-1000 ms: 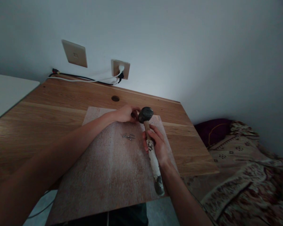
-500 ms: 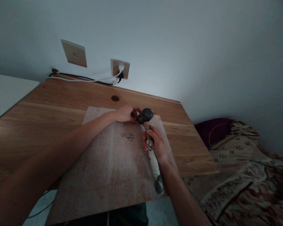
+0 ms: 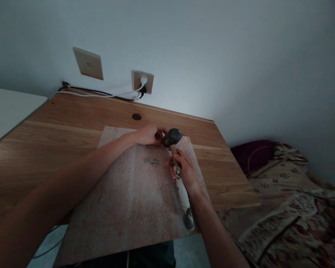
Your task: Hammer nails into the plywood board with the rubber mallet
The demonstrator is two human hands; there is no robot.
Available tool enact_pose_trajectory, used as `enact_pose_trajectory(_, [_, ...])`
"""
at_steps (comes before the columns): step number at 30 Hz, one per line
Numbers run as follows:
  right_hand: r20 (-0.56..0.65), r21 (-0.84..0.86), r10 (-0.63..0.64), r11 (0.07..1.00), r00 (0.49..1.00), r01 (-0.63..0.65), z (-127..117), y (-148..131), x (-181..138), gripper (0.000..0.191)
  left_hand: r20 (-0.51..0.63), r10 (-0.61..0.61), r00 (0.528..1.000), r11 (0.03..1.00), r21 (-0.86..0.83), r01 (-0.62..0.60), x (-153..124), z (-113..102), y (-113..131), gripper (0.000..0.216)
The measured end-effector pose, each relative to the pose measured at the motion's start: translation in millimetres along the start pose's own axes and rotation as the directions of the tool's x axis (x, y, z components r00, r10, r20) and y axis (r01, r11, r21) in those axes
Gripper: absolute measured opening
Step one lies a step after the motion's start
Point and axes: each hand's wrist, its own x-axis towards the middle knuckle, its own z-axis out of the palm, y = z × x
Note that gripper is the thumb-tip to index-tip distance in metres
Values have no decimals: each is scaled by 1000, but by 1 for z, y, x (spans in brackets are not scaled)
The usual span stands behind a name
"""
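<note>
The fingers [image 3: 171,171] of the right hand [image 3: 187,172] are shifting slightly, wrapping around the hammer [image 3: 182,195]. Beyond them, the left hand [image 3: 149,134] is curling, its grip hidden.

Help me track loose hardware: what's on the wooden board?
Loose nails lie on the wooden board. A sliver near its far right corner is too small to identify. The left grip, right grip and hammer cover parts that cannot be seen.

A blank-looking plate [image 3: 89,63] and a socket [image 3: 150,81] sit on the wall [image 3: 201,56], the socket taking a white plug [image 3: 143,80]; cables [image 3: 83,95] run along the back of the bench [image 3: 226,167], patterned fabric [image 3: 284,197] and purple cloth [image 3: 254,154] lying to its right
</note>
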Motion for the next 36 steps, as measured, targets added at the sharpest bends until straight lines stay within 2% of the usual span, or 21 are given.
enact_pose_trajectory(8, [17,-27,16,1000,1000,-15,0,0,-1,25,-14,18,1000,1000,-3,-18,0,1,0,46])
enact_pose_trajectory(14, [28,-193,8,981,1000,-2,-6,-4,1,24,-21,-10,1000,999,51,11,0,0,5,44])
enact_pose_trajectory(18, [47,-409,3,912,999,16,-9,-11,9,20,-22,-11,1000,998,63,12,1,0,4,43])
enact_pose_trajectory(22, [6,-566,-28,824,1000,27,-9,-17,17,28,-11,3,1000,996,85,-2,3,0,0,42])
enact_pose_trajectory(29, [-38,-612,-118,788,992,70,-9,-29,16,34,6,27,1000,999,37,-27,4,0,-5,43])
enact_pose_trajectory(36, [-39,-696,-90,717,995,38,-8,-32,13,32,10,37,999,999,20,-37,4,2,-5,45])
